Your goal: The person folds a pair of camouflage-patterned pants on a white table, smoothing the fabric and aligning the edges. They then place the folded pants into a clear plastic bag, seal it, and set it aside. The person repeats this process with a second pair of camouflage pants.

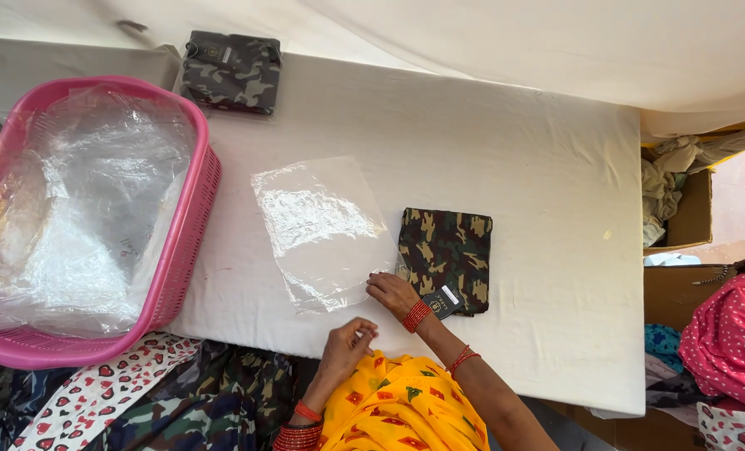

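Observation:
A folded camouflage cloth (445, 255) with a small dark tag lies on the white table (539, 167). Left of it a flat clear plastic bag (318, 225) is spread out. My right hand (391, 292) rests on the table between the two, fingertips on the bag's near right corner and beside the cloth's near left corner. My left hand (345, 347) hovers at the table's near edge, fingers curled in, with nothing visible in it. Both wrists carry red bangles.
A pink basket (190, 225) full of clear plastic bags sits at the left. Another camouflage cloth, packed in plastic (230, 71), lies at the far left. Cardboard boxes with cloth (681, 209) stand to the right; patterned cloths (138, 401) lie below the near edge.

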